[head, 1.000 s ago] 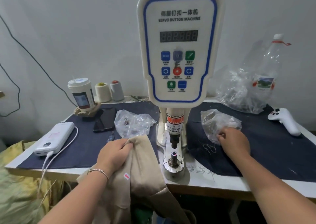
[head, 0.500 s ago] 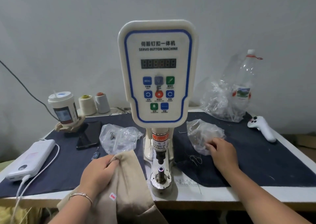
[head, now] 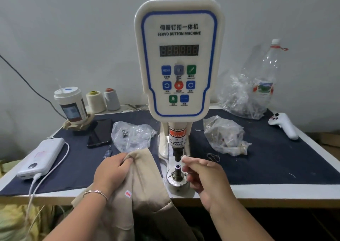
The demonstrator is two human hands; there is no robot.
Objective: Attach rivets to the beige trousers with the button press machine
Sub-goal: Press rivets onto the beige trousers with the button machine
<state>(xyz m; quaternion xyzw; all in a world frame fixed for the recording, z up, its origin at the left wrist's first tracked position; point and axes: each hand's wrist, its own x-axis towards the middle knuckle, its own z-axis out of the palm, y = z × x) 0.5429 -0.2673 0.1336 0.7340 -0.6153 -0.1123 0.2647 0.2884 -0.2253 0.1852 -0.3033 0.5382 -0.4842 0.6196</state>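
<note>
The beige trousers hang over the table's front edge, left of the button press machine. My left hand grips a fold at the top of the fabric. My right hand is beside the machine's lower die, just under the upper punch. Its thumb and forefinger are pinched together on a small rivet, which the fingertips mostly hide. The fabric lies beside the die, not over it.
A clear bag of rivets lies right of the machine, another bag to its left. A phone, power bank, cup, thread cones, bottle and white controller sit on the dark mat.
My right hand has left the right-hand bag and moved left to the lower die, fingers pinched. My left hand still holds the trousers. The camera view shifted.
</note>
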